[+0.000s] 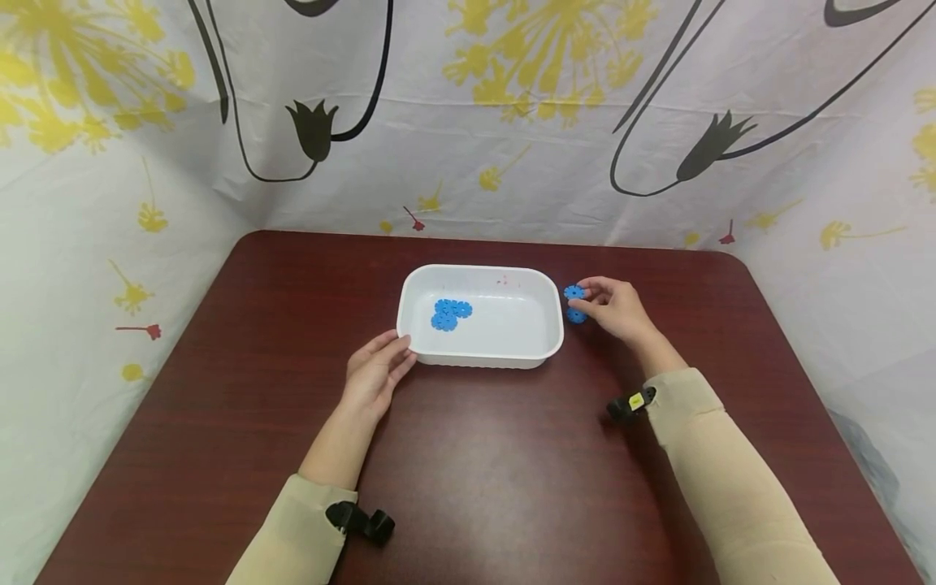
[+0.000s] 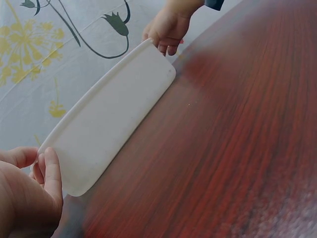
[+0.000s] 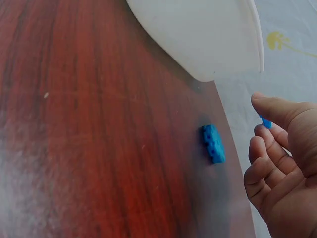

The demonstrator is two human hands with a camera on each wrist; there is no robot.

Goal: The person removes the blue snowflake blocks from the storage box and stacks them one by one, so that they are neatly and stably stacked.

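A white plastic tray (image 1: 483, 359) stands toward the far side of the table. Its near left corner is gripped by my left hand (image 1: 374, 375), with fingers (image 2: 52, 173) at the rim in the left wrist view. Inside the tray, at its left, lie several blue notched discs (image 1: 448, 314), bunched together. Just past the tray's right end my right hand (image 1: 616, 310) pinches a blue notched disc (image 1: 574, 291) between thumb and fingers; in the right wrist view only a sliver shows. Below that hand, more blue notched pieces (image 3: 213, 144) rest on the table, seemingly stacked.
The dark red wooden table (image 1: 475, 471) ends close behind the tray. A white patterned cloth (image 1: 541, 179) hangs along the back and sides. Black wrist cameras (image 1: 361, 522) sit on both beige sleeves.
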